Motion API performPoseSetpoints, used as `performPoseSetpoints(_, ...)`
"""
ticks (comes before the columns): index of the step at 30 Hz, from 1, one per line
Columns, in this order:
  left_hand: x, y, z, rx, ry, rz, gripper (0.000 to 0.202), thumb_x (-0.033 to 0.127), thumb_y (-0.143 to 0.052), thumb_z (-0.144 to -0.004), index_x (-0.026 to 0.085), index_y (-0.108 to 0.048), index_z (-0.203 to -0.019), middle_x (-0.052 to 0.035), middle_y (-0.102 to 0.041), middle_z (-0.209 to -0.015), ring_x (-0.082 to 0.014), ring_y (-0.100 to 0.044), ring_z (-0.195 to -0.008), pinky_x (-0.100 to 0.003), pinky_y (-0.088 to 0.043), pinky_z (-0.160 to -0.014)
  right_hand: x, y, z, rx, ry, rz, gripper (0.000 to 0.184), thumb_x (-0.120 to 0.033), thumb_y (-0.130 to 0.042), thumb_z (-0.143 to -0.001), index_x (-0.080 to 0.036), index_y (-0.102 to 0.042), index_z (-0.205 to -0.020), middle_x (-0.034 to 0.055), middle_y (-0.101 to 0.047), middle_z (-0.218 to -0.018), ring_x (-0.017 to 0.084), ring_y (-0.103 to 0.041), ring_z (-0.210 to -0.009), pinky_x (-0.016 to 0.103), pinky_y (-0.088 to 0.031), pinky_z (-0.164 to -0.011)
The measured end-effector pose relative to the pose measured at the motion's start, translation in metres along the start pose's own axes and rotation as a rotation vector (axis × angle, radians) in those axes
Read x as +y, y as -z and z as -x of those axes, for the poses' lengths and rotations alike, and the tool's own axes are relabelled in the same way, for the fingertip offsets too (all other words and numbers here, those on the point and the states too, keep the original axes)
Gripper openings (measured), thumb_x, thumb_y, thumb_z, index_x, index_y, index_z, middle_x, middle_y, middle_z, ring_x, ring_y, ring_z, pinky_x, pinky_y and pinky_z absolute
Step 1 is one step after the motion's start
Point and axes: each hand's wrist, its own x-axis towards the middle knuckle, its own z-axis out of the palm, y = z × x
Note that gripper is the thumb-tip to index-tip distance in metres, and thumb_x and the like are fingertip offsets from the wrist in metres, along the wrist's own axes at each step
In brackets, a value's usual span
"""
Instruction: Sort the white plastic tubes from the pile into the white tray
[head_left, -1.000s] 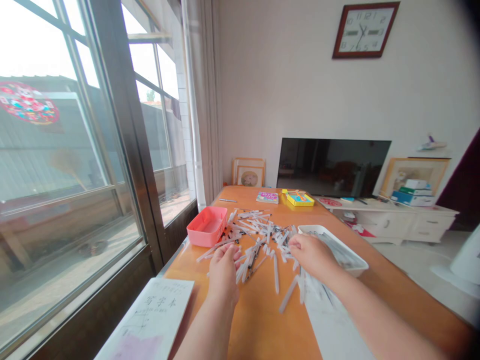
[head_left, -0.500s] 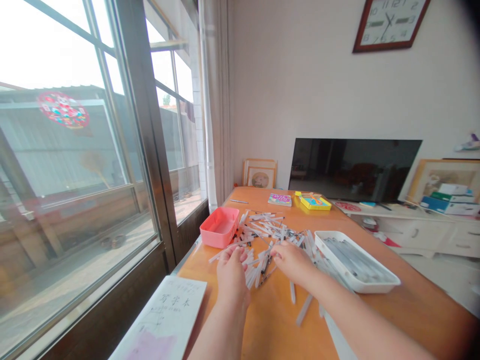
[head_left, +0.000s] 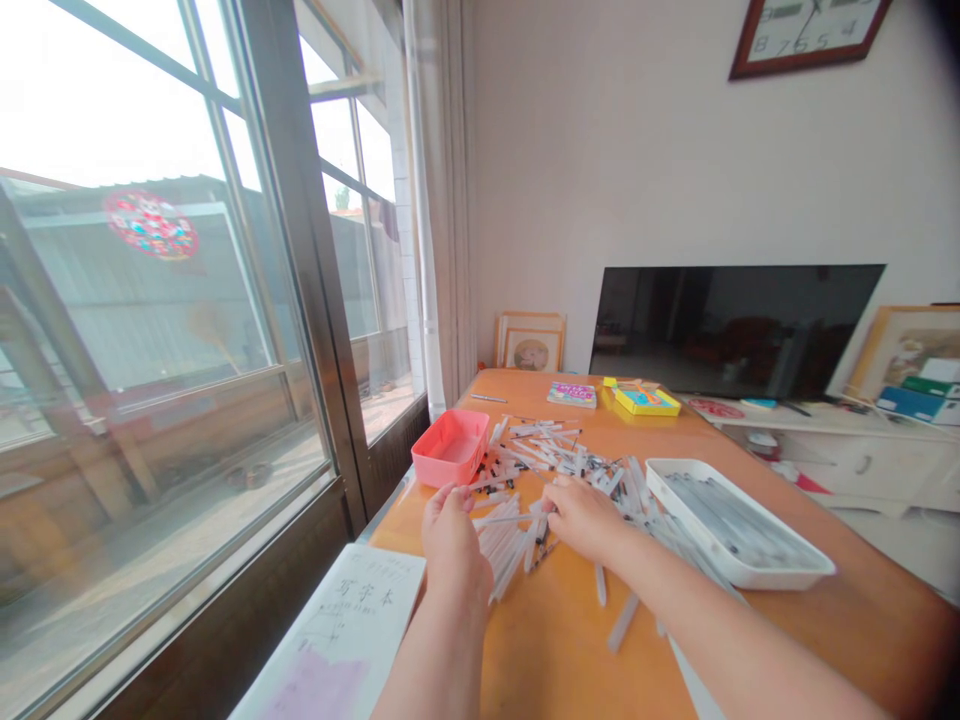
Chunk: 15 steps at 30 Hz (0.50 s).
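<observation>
Loose pen parts, white translucent barrels and dark pieces (head_left: 507,545), lie heaped between and beyond my hands. A thin whitish pen (head_left: 504,519) spans the gap between them. My right hand (head_left: 581,515) has its fingers closed around the right end. At the left end, my left hand (head_left: 452,530) is closed, thumb and fingers pinched together; its exact grip is partly hidden. Just beyond the left hand stands a pink plastic box (head_left: 442,465), its visible inside bare. To the right of my right hand, a white tray (head_left: 787,577) holds several greyish pens.
A notebook (head_left: 337,620) with handwriting lies at the near left, beside the window. Farther back on the wooden table (head_left: 540,670) are a single pen (head_left: 488,398), a colourful booklet (head_left: 572,394) and a yellow box (head_left: 646,401). A television (head_left: 735,330) stands behind.
My view has shifted slightly, moving the scene in the frame. The thin pen between my hands now shows clearly, and my left fingers are drawn closer together.
</observation>
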Motion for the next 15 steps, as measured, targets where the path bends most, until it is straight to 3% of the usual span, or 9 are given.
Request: performPoseSetpoints(15, -0.0026, -0.0009, -0.0025, 0.019, 0.012, -0.05, 0.034, 0.022, -0.066, -0.075, 0.022, -0.064, -0.109, -0.0053, -0.07, -0.105, -0.0236, -0.065, -0.108, -0.036, -0.044, -0.087, 0.0075, -0.001, 0.0065, 0.0, 0.052, -0.056, 0.011, -0.016, -0.058, -0.086, -0.023, -0.067, -0.089, 0.0034, -0.066, -0.102, 0.02, -0.058, -0.103, 0.028, -0.035, -0.083)
